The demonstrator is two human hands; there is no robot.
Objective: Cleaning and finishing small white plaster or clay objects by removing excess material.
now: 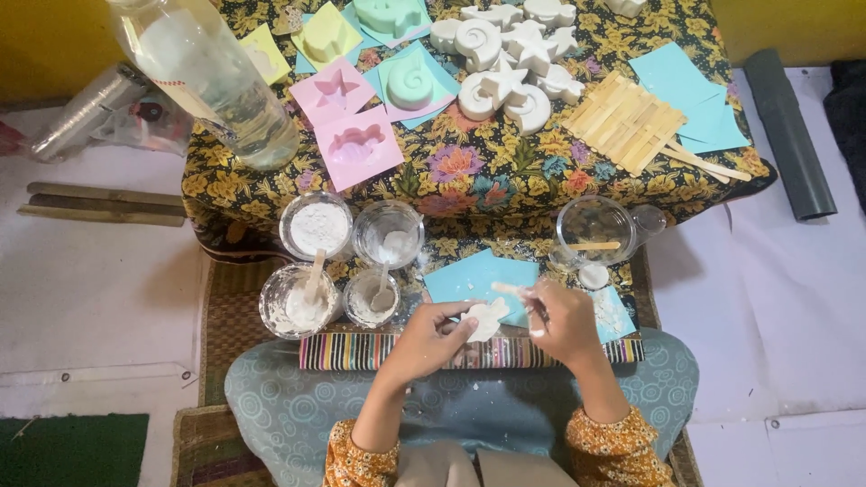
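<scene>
At far left a clear plastic bottle (209, 77) stands on the floral cloth (469, 176), with four plastic cups (316, 227) of white powder and paste grouped below it. At centre, the left hand (431, 338) grips a small white plaster piece (487, 319) over a blue paper sheet (469, 275), just above the striped mat (406, 352). The right hand (564, 320) is closed around a thin wooden stick (511, 289) whose tip is at the piece; to the right lies a row of wooden sticks (627, 122).
</scene>
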